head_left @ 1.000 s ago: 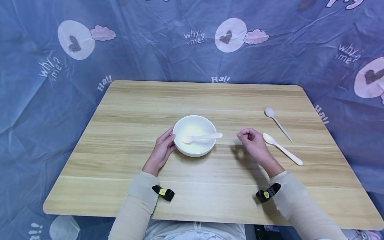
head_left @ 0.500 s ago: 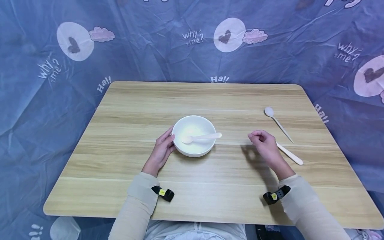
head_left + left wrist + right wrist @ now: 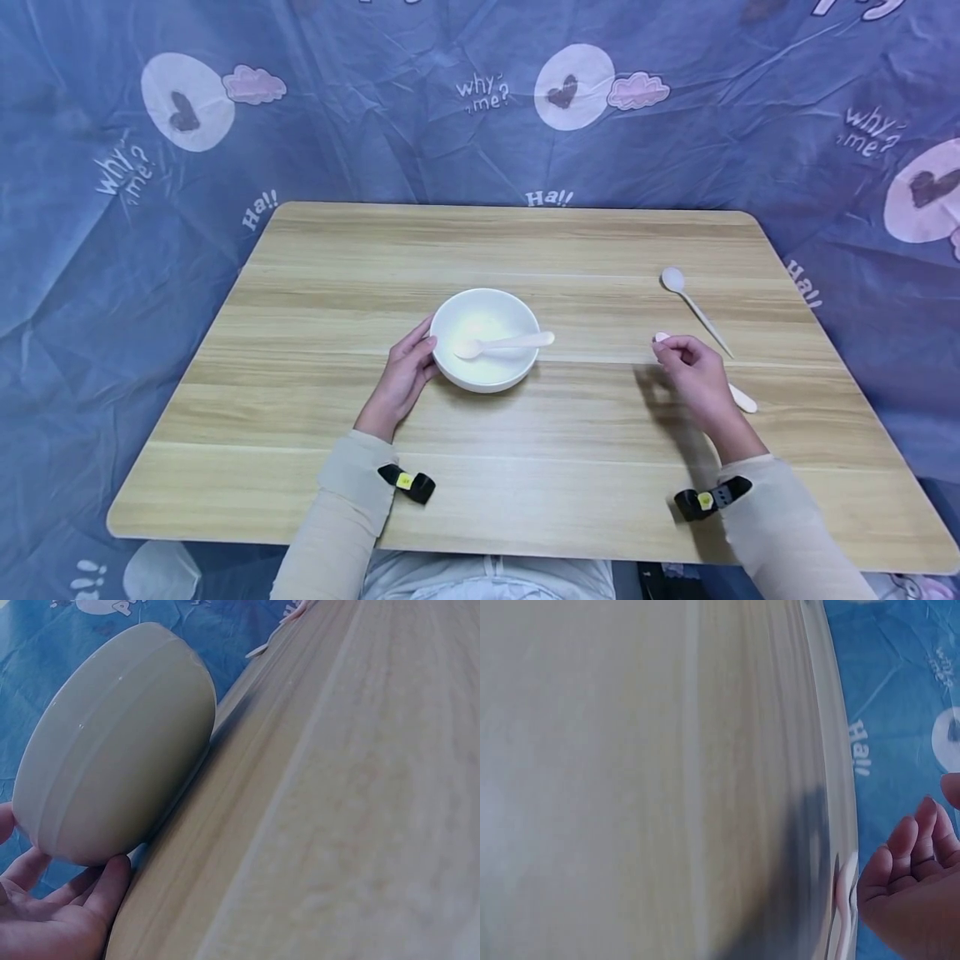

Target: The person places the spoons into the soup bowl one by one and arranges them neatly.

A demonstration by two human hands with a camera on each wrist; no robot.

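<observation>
My left hand [image 3: 405, 379] holds a white bowl [image 3: 480, 379] by its left side, thumb near the rim. In the left wrist view the fingertips of that hand [image 3: 67, 911] touch the lower wall of the bowl [image 3: 120, 750]. One white spoon [image 3: 513, 341] lies in the bowl, its handle over the right rim. My right hand [image 3: 697, 371] is above a second spoon [image 3: 742, 399], covering its middle; only both ends show. Its fingers [image 3: 904, 844] are loosely curled with nothing seen between them.
A third white spoon [image 3: 701, 317] lies farther back on the right, beyond my right hand. Everything rests on a wooden table [image 3: 337, 275]. A blue printed cloth [image 3: 405, 125] hangs behind the table's far edge.
My right hand has moved right, away from the bowl, and now covers the middle of the nearer spoon on the table. The left hand, the bowl and the spoon in it look unmoved.
</observation>
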